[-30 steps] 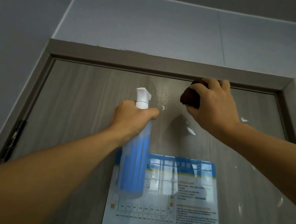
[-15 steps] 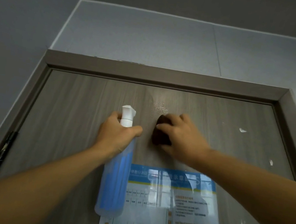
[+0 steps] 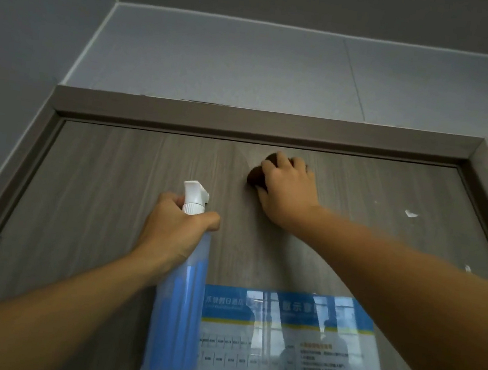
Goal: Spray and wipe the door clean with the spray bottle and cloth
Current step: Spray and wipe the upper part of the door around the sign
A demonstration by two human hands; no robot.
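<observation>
Head view — right hand [image 3: 285, 190] clutching dark cloth [image 3: 255, 176], risen back to the door [image 3: 110, 198] top (droplets gone): wiping underway. Left hand [image 3: 173, 231] grips spray bottle [image 3: 177, 315], idle.

Two arms come into the frame, one from about 8 o'clock and one from about 4 o'clock, and both are bare along all that shows: no sleeve or cuff appears anywhere up to the picture's edge. The left hand [image 3: 175, 228] wears no glove, ring or band, and its wrist carries no watch or strap. The right hand [image 3: 286, 190] is just as plain (nothing on the fingers that can be seen), with an equally bare wrist.
</observation>
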